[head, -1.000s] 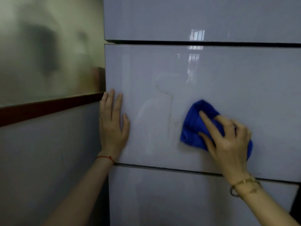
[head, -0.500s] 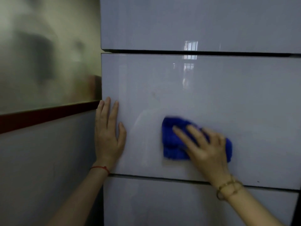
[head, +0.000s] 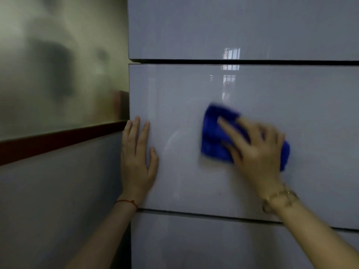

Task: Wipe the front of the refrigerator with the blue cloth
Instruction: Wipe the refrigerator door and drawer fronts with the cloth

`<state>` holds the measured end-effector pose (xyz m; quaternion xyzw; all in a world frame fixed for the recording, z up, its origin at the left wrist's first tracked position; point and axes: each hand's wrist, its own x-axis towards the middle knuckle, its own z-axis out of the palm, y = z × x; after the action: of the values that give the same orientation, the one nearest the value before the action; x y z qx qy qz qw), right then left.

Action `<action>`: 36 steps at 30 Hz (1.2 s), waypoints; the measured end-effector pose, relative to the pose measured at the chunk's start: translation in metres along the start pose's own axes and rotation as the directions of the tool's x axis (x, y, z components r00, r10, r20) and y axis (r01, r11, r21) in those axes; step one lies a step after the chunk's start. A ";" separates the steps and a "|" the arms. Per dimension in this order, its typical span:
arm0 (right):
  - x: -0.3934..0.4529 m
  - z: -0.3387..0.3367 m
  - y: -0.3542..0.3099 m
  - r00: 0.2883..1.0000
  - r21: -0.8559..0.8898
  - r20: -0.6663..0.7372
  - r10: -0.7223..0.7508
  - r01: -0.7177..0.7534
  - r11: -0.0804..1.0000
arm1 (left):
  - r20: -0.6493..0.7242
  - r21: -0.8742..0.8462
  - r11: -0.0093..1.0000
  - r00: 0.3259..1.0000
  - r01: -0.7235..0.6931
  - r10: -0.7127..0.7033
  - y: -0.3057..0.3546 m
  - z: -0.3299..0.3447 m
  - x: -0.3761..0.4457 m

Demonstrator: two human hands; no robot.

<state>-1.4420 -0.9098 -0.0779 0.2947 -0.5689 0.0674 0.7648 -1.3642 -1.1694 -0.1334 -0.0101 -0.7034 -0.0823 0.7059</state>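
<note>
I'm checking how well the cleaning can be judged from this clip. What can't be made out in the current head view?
- Blue cloth: motion-blurred, and the right hand covers its middle, so its folds and full size are unclear.
- Refrigerator: top, bottom and right side cut off by the frame edges.
- Middle panel under the left hand and the cloth: hidden.
- Smudges on the panel: glare and reflections mask them.
</note>
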 end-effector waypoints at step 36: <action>0.022 0.018 -0.033 0.986 -0.070 -0.043 0.164 -0.167 0.983 | 0.004 0.004 1.000 1.000 0.021 -0.021 0.008 -0.004 0.000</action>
<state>-1.4348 -0.9513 -0.0673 0.2168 -0.5793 0.1151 0.7772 -1.3595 -1.1623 -0.1327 -0.0015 -0.7052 -0.0882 0.7035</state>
